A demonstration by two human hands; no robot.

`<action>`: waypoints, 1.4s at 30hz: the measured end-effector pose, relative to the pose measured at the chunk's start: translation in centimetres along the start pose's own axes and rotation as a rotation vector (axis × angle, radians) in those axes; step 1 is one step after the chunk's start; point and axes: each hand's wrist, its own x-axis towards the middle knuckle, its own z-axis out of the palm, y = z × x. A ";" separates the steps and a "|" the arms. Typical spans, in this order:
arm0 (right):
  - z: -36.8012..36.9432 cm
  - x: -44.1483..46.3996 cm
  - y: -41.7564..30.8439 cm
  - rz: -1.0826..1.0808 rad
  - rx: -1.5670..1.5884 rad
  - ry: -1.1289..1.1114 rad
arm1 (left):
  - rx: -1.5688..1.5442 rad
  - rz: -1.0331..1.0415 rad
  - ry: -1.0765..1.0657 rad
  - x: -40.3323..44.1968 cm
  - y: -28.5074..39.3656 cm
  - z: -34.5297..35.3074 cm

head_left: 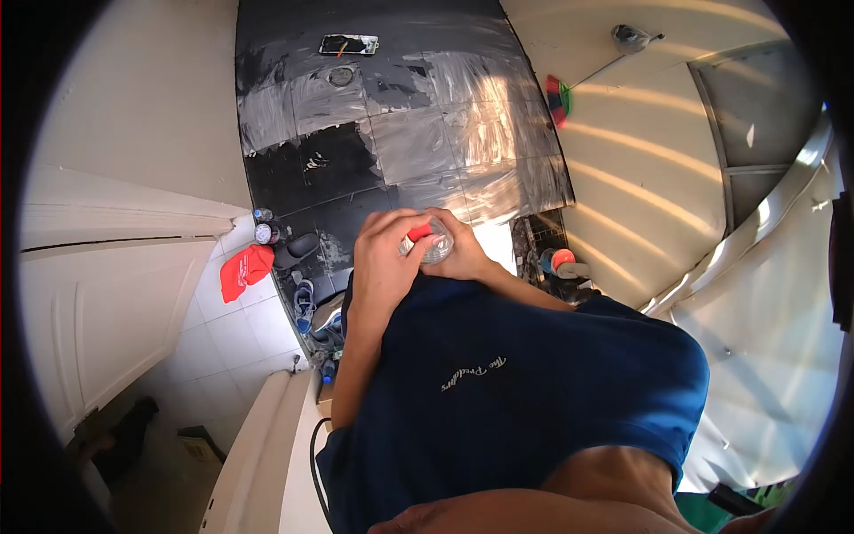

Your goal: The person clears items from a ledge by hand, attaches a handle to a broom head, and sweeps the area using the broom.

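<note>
In front of the dark blue shirt, both hands are together around a clear, round plastic bottle [437, 246] with a red part [418, 233] on it. My left hand [388, 248] is bent over the bottle's left side, its thumb and fingers closed at the red part. Wrapped round the right side and back of the bottle is my right hand [463, 253]. The two hands are close together at the bottle, which partly hides their fingers. What the bottle contains is too small to tell.
Grey coating partly covers the dark tiled floor [409, 151], where a smeared tray [349, 44] lies. Shoes [304, 305] and a red bag [246, 271] are at left. A broom [558, 101] leans at right. A white door [107, 303] stands at far left.
</note>
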 end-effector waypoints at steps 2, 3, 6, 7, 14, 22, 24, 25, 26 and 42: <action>-0.2 0.4 0.0 -0.022 -0.028 -0.015 | 0.051 0.214 -0.035 0.1 -0.3 -0.4; 0.1 -0.5 -0.8 -0.011 -0.046 -0.048 | 0.013 0.188 -0.041 -1.0 -0.6 -0.9; 1.9 1.5 -1.1 -0.171 -0.046 -0.063 | 0.033 0.168 -0.039 -1.1 -0.6 -3.1; 2.3 1.8 -1.4 -0.131 -0.020 -0.089 | 0.030 0.147 0.034 -1.1 -0.6 -3.5; 4.3 3.9 -3.1 -0.096 0.043 -0.159 | 0.063 -0.018 0.300 -2.1 -2.8 -4.6; 6.9 6.3 -3.9 -0.016 0.018 -0.305 | 0.081 -0.088 0.283 -2.9 -3.6 -8.3; 7.5 6.9 -3.4 -0.077 -0.006 -0.296 | 0.099 -0.053 0.197 -3.4 -3.1 -9.6; 7.9 7.1 -3.2 -0.106 -0.017 -0.293 | 0.096 -0.001 0.180 -3.4 -3.5 -10.2; 8.2 7.3 -3.3 -0.109 -0.003 -0.292 | 0.094 0.052 0.162 -3.2 -3.9 -10.8; 11.4 12.2 -5.3 -0.070 0.059 -0.312 | 0.164 -0.240 0.359 -1.8 -6.0 -13.4</action>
